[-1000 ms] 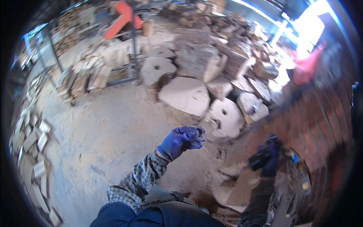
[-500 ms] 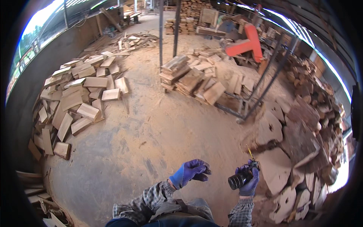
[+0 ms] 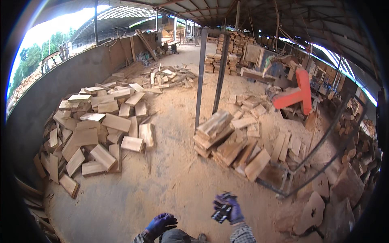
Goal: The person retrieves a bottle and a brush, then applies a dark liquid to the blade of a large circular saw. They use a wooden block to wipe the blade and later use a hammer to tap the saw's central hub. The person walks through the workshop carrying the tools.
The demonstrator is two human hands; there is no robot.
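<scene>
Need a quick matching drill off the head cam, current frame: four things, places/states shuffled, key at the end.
1. Left hand
2. Right hand
3. Red-orange piece
4. Loose wood pile

A. Along the grey-brown wall
B. Near the bottom edge, no held object visible
C. Upper right of the picture
D. Gripping a dark object

Pairs: 1-B, 2-D, 3-C, 4-A
</scene>
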